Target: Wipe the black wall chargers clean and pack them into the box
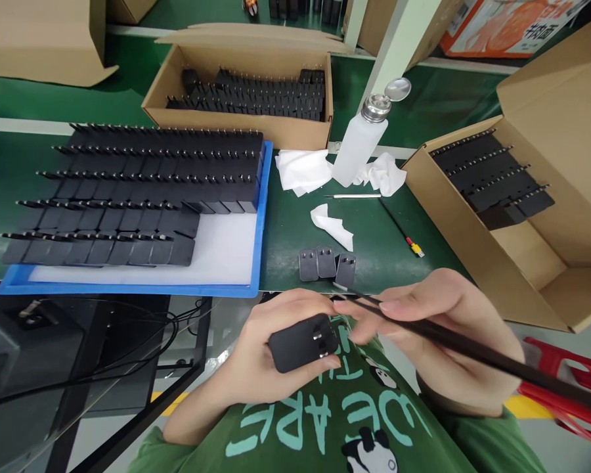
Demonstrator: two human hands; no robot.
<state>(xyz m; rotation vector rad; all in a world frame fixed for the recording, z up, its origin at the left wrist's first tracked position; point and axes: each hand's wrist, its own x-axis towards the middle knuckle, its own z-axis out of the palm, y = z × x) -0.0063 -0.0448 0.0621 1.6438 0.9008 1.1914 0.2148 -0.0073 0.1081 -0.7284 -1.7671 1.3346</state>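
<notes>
Down in front of my shirt, my left hand (270,341) is closed around a black plug adapter (298,345), its metal prongs facing up. My right hand (438,328) grips a long, slim dark tool (443,334) whose thin metallic tip points left, just above the adapter; its exact kind is unclear. Beyond my hands, three small black plug adapters (326,263) lie at the bench edge. To the left, a blue-rimmed tray (257,263) holds rows of black adapters (152,177) with prongs upward.
An open carton (236,125) of adapters stands behind; another carton (482,263) at right is partly filled. A white pump bottle (359,148), crumpled tissues (303,171), a thin white stick (354,196) and a short cable (398,226) lie between. Black cables (167,322) hang below left.
</notes>
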